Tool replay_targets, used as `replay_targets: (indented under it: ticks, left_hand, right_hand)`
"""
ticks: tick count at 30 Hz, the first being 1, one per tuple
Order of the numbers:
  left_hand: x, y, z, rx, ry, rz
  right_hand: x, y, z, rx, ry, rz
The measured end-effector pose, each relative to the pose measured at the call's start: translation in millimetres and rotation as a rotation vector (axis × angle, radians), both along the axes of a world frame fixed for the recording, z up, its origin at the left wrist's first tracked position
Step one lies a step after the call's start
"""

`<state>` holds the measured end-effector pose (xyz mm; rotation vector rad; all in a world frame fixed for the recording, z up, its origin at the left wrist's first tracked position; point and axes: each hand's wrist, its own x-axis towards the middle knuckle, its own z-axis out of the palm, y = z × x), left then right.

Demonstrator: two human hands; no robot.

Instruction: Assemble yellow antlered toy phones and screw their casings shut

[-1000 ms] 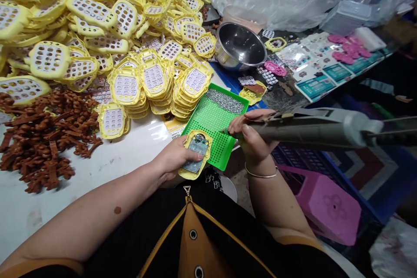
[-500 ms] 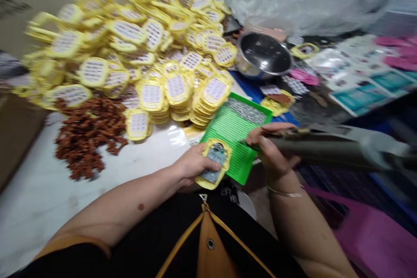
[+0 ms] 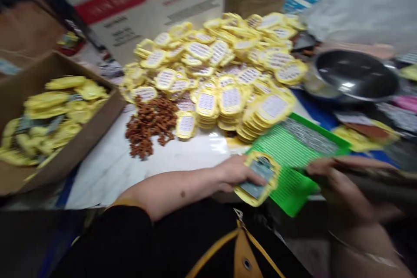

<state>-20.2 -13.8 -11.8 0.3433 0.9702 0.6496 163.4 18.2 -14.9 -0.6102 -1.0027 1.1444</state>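
Observation:
My left hand [image 3: 233, 171] grips a yellow plastic toy casing [image 3: 276, 174] with a grey back panel and a small opening showing green at the top. My right hand [image 3: 345, 189], blurred, is wrapped round a dark, stick-shaped electric screwdriver [image 3: 374, 181]. Its thin tip points left, over the tray and to the right of the casing. Beneath both hands lies a ridged green tray [image 3: 273, 139], with a heap of small silvery screws [image 3: 311, 137] at its far end.
Stacked yellow casings [image 3: 231, 100] and a large pile of them [image 3: 198, 50] lie beyond. Brown small parts [image 3: 151, 126] are heaped to their left. A cardboard box [image 3: 107, 108] of yellow casings stands at far left. A metal bowl [image 3: 355, 74] sits at right.
The view has swung left, so everything appears further right and the box of casings has come into sight. Both hands keep their hold on the casing and the screwdriver.

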Motion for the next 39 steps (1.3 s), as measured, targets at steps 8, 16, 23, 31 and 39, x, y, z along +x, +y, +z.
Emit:
replay_targets:
  ticks: [8, 16, 23, 31, 39]
  left_hand:
    - [-6.7, 13.9, 10.4, 0.066, 0.067, 0.063]
    - [-5.9, 10.7, 11.7, 0.089, 0.068, 0.060]
    - [-5.7, 13.0, 12.8, 0.126, 0.078, 0.127]
    - [-3.7, 15.7, 12.4, 0.158, 0.115, 0.210]
    - [-2.8, 14.9, 10.9, 0.198, 0.109, 0.215]
  right_hand:
    - [7.6, 12.6, -18.6, 0.171, -0.306, -0.166]
    - [4.8, 13.5, -16.4, 0.175, -0.314, -0.184]
    - [2.2, 8.7, -4.1, 0.175, -0.319, -0.195]
    - [-18.3, -43.5, 57.0, 0.332, -0.150, 0.078]
    - [-36.4, -53.7, 51.1, 0.334, -0.125, 0.104]
